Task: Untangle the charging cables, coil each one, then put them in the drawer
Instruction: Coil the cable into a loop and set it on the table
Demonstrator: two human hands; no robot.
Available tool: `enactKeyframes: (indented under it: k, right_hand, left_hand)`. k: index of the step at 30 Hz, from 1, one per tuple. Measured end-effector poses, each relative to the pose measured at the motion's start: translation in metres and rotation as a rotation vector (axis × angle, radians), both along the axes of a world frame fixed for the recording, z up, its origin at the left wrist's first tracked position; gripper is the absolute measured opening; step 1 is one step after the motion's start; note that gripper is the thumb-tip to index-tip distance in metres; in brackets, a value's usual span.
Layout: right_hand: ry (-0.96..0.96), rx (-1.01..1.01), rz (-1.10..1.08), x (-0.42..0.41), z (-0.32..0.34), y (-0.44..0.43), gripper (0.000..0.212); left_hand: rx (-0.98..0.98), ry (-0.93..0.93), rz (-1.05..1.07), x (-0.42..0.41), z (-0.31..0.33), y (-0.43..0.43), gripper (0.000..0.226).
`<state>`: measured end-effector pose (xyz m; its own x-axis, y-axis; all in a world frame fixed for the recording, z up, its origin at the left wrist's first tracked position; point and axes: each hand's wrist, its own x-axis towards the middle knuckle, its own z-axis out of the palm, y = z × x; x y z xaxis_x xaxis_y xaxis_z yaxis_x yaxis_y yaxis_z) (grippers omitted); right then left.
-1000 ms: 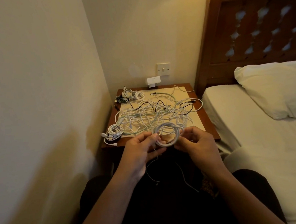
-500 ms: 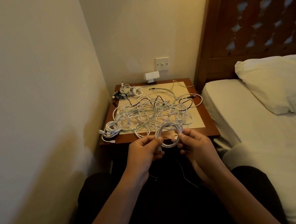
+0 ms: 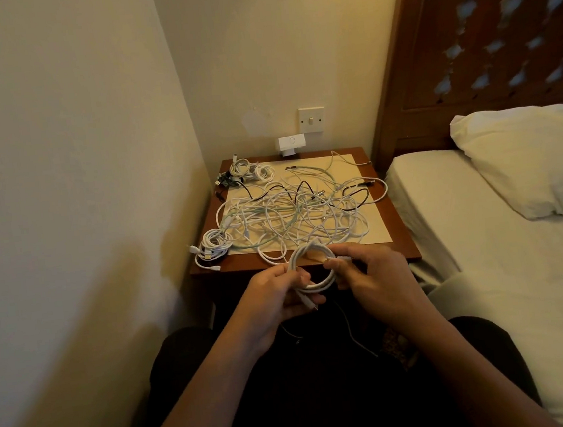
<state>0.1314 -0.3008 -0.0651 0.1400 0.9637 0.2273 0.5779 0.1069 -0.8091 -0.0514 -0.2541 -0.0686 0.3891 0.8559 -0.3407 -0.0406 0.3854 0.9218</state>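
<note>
- One white coiled cable [image 3: 324,282] hangs just in front of the bedside table's [image 3: 400,238] near edge, above the lap.
- The left hand [image 3: 274,298] curls its fingers round the coil's left side; the right hand [image 3: 374,281] pinches its right side.
- A tangle of cables [image 3: 293,212] (mostly white, a few black) covers the table top, with small coiled bundles [image 3: 213,246] along its left side.

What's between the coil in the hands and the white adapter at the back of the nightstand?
Head view: the tangled cable pile, white and black, lying on the cream mat, sits between the coil and the adapter.
</note>
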Motion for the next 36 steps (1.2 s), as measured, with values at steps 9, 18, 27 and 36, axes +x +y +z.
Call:
enactKeyframes:
  k: [9, 18, 27, 36]
  right_hand:
    - [-0.091, 0.062, 0.023, -0.002, 0.017, -0.004, 0.015]
    - [0.246, -0.158, 0.099, 0.007, 0.019, -0.003, 0.015]
    - [0.511, -0.332, 0.062, -0.015, -0.016, -0.011, 0.041]
    - [0.319, -0.136, -0.077, -0.006, -0.014, -0.011, 0.019]
  left_hand:
    - [0.448, 0.158, -0.015, -0.007, 0.007, 0.001, 0.022]
    - [0.193, 0.058, -0.23, -0.024, 0.023, 0.001, 0.024]
    - [0.114, -0.291, 0.288, 0.005, 0.006, -0.004, 0.04]
    - [0.055, -0.108, 0.182, -0.002, 0.0, -0.014, 0.027]
